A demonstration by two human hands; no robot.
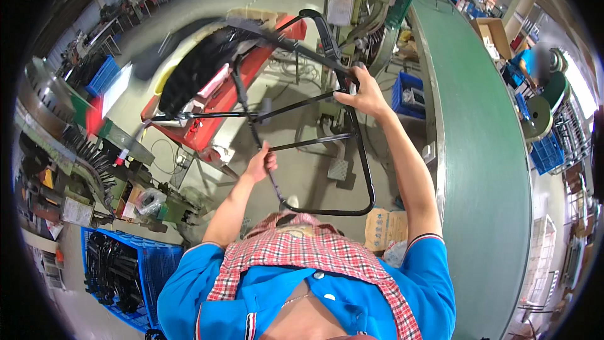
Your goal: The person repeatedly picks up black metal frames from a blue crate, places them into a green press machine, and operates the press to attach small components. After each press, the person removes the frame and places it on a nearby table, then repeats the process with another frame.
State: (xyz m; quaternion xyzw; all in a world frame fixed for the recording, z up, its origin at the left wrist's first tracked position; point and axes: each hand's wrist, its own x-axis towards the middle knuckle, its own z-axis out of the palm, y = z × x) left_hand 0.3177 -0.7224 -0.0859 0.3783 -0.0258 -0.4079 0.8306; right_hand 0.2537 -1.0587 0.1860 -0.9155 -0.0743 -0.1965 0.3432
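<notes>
A black tubular metal frame (367, 179), with bent tubes and crossbars, is held up in front of me, tilted. My left hand (260, 164) is closed round its left side tube, close to a lower crossbar. Higher up on the right, my right hand (365, 93) grips the frame near a joint, thumb on one side and fingers partly hidden behind the tube. The rounded lower end of the frame hangs just ahead of my checked apron (302, 239). Its far end reaches over a red bench (251, 70) and is blurred there.
Black parts (198, 69) lie on the red bench. A green conveyor belt (478, 151) runs along my right, with a blue crate (402, 91) beside it. Machinery (53, 104) stands left, above a blue basket of black parts (160, 264). A person (519, 66) sits beyond the belt.
</notes>
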